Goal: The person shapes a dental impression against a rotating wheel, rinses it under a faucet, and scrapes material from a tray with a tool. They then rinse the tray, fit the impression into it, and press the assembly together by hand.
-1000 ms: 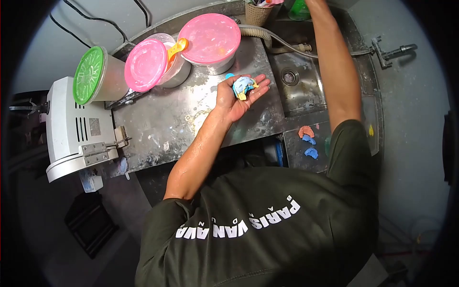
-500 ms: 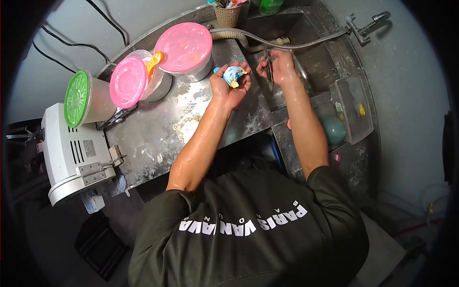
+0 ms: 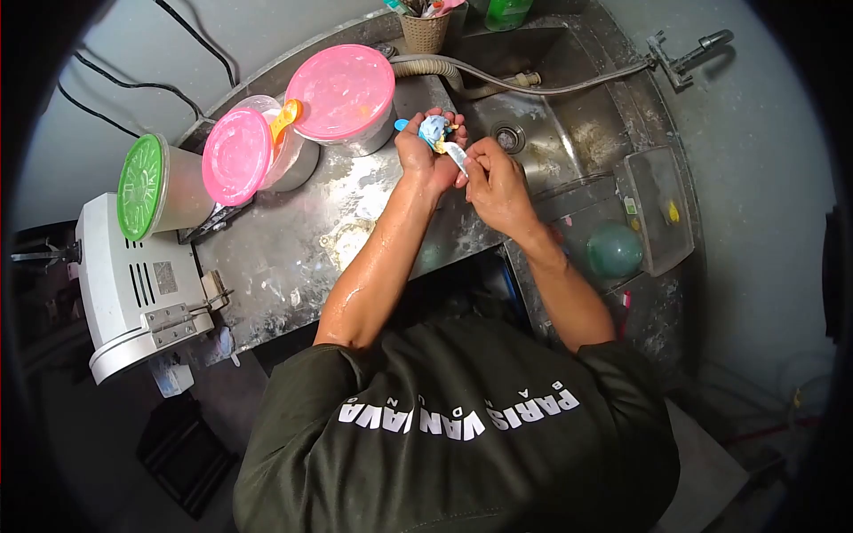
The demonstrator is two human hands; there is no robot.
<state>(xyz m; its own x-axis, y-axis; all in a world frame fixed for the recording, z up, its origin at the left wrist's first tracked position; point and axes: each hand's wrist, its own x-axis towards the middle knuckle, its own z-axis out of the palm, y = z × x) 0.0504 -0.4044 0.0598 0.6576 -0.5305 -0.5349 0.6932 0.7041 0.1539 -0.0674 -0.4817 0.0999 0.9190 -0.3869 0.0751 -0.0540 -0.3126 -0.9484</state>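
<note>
On the palm of my left hand (image 3: 426,155), over the metal counter, rests a lumpy blue and yellow dental impression (image 3: 434,133). Its light blue tray handle (image 3: 401,124) sticks out past my thumb, and my fingers curl around the far side. My right hand (image 3: 496,182) grips a knife (image 3: 457,157) whose pale blade points up and left. The blade tip is at the lower right edge of the impression, by the yellow material. My right fingers hide most of the knife's handle. Both forearms look wet.
Tubs with pink lids (image 3: 342,89) and a green-lidded tub (image 3: 142,186) stand at the left back, with an orange scoop (image 3: 287,115). A white machine (image 3: 142,284) sits at the left. Sink (image 3: 569,133), hose, tap (image 3: 684,62), green bowl (image 3: 615,249) and clear box (image 3: 657,209) are right.
My right hand has come down and left from over the sink, bringing the knife to the impression. My left hand has stayed nearly in place, still holding the impression.
</note>
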